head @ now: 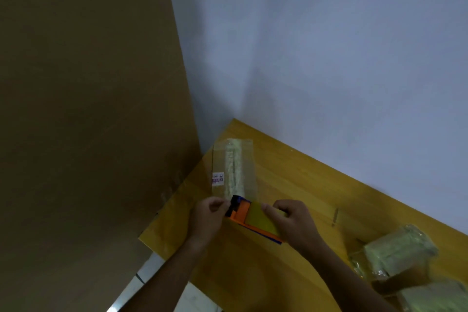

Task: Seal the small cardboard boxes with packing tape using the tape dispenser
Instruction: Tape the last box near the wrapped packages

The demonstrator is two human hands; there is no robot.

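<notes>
Orange tape dispenser [240, 213] with yellowish tape roll: held over wooden table [304, 180] between both hands; right hand [291, 220] curled around the roll end; left hand [209, 213] fingertips pinching the black front end; taped small box [234, 168] (pink-and-white label on its side) just beyond the fingers; wrapped boxes [400, 253] well right of them.

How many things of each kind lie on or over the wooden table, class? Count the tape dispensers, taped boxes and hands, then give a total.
Orange tape dispenser: 1
Taped boxes: 3, one upright, two at the right edge
Hands: 2, left hand, right hand
Total: 6
</notes>
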